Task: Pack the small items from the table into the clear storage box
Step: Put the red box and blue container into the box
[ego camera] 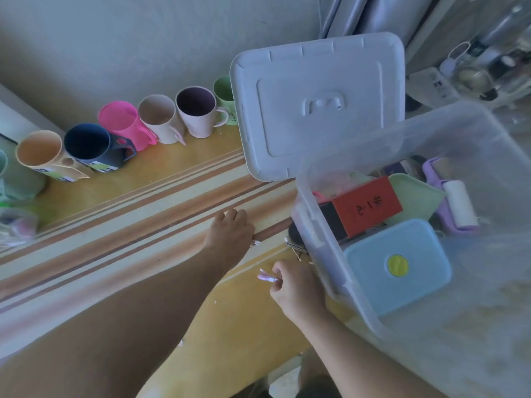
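The clear storage box (316, 234) stands open at the right of the table. Inside it lie a red box (370, 205), a blue lidded container (399, 265), a green container (413, 196) and a purple lint roller (457, 202). My right hand (296, 291) is beside the box's near left wall, fingers closed on small pink-white items (265, 276). My left hand (230, 234) rests palm down on the table, fingers curled over a small white piece (255, 242). A few thin dark pins (296, 248) lie on the table next to the box.
The box's white lid (316, 104) leans upright against the wall behind the box. A row of coloured mugs (120, 133) lines the wall at the back left. A striped tablecloth (129, 219) covers the table. Cluttered bottles (488, 67) stand at the far right.
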Tool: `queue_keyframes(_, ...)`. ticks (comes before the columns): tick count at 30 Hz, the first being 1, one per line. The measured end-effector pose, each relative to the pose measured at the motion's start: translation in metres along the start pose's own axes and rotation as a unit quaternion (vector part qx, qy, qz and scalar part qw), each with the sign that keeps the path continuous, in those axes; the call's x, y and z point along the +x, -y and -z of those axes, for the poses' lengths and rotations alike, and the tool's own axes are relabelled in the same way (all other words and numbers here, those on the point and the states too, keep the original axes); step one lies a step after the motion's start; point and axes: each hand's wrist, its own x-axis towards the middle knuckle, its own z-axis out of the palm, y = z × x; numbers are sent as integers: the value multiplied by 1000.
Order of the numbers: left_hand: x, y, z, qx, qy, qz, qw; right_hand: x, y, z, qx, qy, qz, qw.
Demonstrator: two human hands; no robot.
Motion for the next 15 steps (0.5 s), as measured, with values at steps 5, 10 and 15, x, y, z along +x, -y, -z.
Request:
queue_keyframes(5, -43, 3, -10, -53, 28, 64, 996, -42, 36, 41, 72, -12, 159, 985)
queue_keyframes(10, -89, 0, 32, -295, -11, 185, 937, -86, 49, 141, 133, -107, 316, 933)
queue_keyframes(15, -90, -12, 132, -450, -146, 224, 852, -34, -40, 243, 72, -240, 178, 951)
